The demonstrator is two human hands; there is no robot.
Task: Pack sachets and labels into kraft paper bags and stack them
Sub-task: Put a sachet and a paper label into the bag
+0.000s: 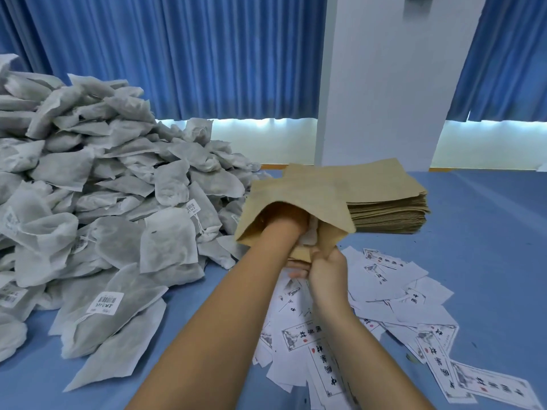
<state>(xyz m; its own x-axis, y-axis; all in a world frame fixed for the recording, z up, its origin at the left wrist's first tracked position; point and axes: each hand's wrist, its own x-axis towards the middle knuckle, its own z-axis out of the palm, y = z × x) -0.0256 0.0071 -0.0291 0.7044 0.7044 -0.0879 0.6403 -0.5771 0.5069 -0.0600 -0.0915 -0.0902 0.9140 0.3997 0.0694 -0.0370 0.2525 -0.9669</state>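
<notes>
Kraft bag (296,196) is held above the tabletop (479,261), right hand (327,269) pinching its mouth edge, left hand (282,218) buried inside, grip hidden. I'd hold the mouth wide and slide the sachet (310,236) flat to the bottom.

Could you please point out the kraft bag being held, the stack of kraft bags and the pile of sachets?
kraft bag (296,192), head view, upper face.
stack of kraft bags (390,216), head view, layered front edge.
pile of sachets (97,179), head view, a sachet mid-pile.
</notes>
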